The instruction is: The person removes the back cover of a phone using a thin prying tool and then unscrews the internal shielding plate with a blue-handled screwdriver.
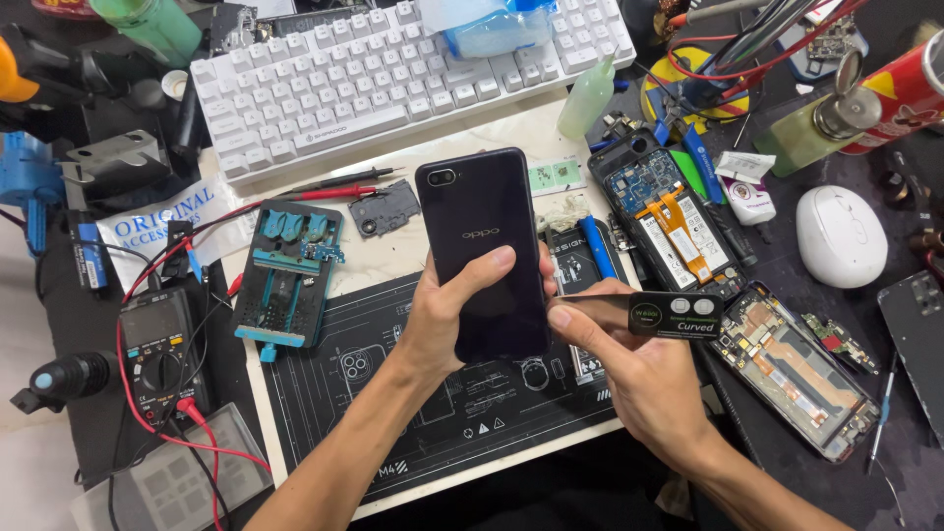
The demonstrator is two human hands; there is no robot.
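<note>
Both forearms bare, no sleeves, no gloves/rings/watch on left grip [447, 320] & right grip [629, 359].

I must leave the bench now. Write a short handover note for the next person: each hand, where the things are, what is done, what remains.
Left hand: grips the dark phone upright over the black work mat, back cover facing up, thumb across it.
Right hand: pinches a thin flat opening tool with its blade at the phone's right edge.
Nearby: two opened phones to the right, a multimeter to the left, and a white keyboard behind.
Done: the tool is placed at the seam.
Left: the back cover looks still closed and not yet lifted.
</note>
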